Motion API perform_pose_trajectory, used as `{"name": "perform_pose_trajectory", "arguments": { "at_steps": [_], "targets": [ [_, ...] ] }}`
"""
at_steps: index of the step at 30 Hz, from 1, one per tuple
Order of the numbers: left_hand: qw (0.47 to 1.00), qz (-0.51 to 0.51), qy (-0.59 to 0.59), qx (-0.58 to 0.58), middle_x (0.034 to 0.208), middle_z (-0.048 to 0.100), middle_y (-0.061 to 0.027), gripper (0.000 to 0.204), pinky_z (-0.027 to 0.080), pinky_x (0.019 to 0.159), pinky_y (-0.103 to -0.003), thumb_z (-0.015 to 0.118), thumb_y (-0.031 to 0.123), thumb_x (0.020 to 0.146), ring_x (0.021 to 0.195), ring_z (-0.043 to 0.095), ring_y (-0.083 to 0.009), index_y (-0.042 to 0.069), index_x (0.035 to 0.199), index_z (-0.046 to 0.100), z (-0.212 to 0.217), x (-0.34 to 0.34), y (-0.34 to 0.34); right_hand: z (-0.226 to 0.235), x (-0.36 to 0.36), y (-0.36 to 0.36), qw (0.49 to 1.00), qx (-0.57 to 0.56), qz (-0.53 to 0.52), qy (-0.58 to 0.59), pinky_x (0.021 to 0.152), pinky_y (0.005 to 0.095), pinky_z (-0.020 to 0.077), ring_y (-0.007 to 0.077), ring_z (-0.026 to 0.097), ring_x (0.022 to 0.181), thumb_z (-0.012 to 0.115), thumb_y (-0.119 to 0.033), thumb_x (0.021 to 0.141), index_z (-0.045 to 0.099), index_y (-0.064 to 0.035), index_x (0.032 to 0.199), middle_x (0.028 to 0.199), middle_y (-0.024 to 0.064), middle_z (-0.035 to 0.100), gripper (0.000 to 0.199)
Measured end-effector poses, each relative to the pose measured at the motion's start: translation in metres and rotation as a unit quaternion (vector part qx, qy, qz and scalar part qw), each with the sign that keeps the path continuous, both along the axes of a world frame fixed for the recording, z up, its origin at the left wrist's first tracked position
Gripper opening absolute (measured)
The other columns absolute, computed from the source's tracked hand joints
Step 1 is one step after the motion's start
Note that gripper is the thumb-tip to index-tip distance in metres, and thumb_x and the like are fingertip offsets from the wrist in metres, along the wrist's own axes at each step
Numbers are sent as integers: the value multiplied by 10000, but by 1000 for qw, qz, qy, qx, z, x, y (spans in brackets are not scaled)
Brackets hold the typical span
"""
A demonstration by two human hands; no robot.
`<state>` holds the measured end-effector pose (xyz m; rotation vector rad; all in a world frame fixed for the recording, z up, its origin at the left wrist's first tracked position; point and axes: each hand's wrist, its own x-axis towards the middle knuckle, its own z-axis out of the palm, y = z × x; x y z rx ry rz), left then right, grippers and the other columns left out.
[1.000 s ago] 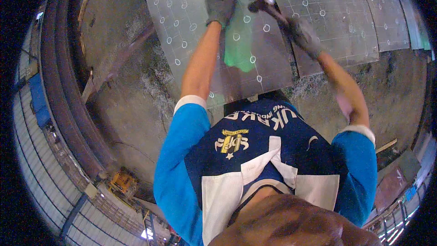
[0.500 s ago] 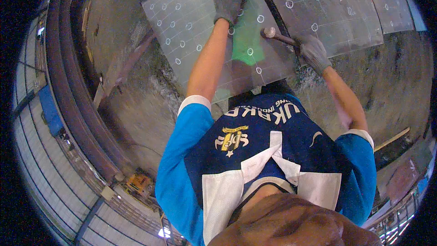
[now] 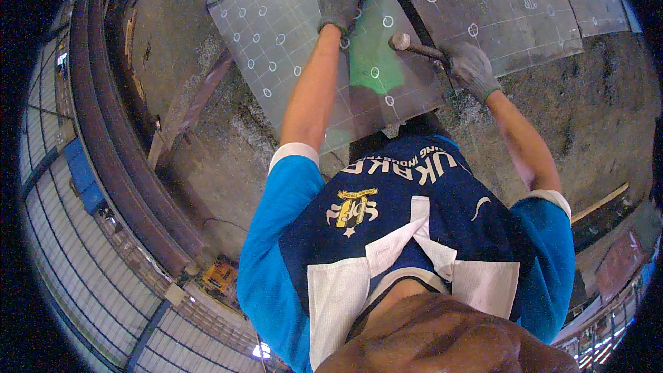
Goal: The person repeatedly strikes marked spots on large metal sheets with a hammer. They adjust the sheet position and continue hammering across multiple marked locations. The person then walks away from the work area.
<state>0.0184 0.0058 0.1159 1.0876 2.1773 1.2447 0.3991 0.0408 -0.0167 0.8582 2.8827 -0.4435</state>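
Note:
My left hand (image 3: 341, 1), in a grey glove, is closed over the far part of a grey metal plate (image 3: 276, 34). A small metal tip shows above its fingers; I cannot make out the rest of what it grips. The plate carries chalk grid lines and several white circles, with a green patch near my left wrist. My right hand (image 3: 471, 69), also gloved, is wrapped round the handle of a hammer (image 3: 425, 49). The hammer's head lies to the left of that hand, above the plate and apart from my left hand.
A second chalk-marked plate (image 3: 504, 14) lies to the right, past a dark gap (image 3: 404, 3). Long rusty beams (image 3: 103, 110) curve along the left side. A yellow-orange machine (image 3: 221, 274) stands at lower left, and a wooden strip (image 3: 599, 202) lies on the ground at right.
The whole view has shifted slightly, so both hands and the plates sit a little further left and up. Both hands keep their grips, and the hammer stays near the same spot over the plate.

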Motion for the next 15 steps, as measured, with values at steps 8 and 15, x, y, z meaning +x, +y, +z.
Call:
{"name": "perform_pose_trajectory", "arguments": {
  "at_steps": [8,15],
  "targets": [
    [999,-1,-35,-40,842,751,-130,353,562,733,-382,733,330,865,743,709,-247,16,1025,743,2,3,3,7,1,9,971,114,72,197,804,478,531,362,687,929,664,-202,874,719,-114,1117,985,168,716,264],
    [995,-34,90,0,1022,754,-198,384,564,866,-441,716,336,893,933,739,-333,37,1134,727,-25,-2,0,131,-85,36,971,-30,-24,235,769,475,530,369,692,900,646,-194,926,673,-83,1251,985,182,712,345]
  ]
}}
